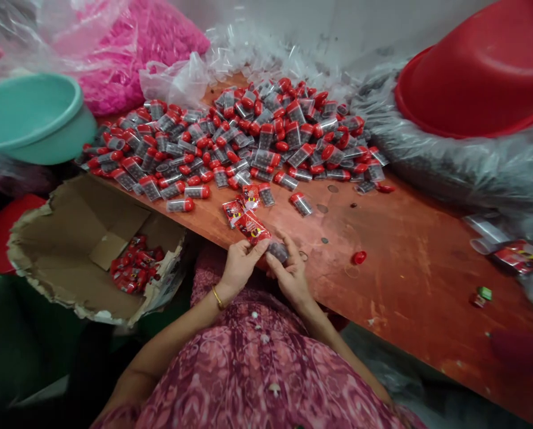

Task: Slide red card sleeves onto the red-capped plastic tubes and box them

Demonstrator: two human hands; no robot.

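At the near edge of the table, my left hand (pixel 240 263) pinches a red printed packet (pixel 252 226). My right hand (pixel 292 275) has its thumb and fingers around a small clear tube filled with dark pieces (pixel 278 251). The tube meets the packet's lower end between my hands; whether it is inside the packet I cannot tell. Just beyond my fingers lie more red printed packets (pixel 233 211), beside a red-capped tube (pixel 266 194). Another capped tube (pixel 301 204) rests a little to the right.
A heap of red-capped tubes (pixel 266 158) spreads across the wooden table (pixel 382 238). Below its left edge, a torn cardboard box (pixel 83 232) holds several red packets. Around stand a teal basin (pixel 34 119), a bag of pink pieces (pixel 145 53) and a red tub (pixel 476 77).
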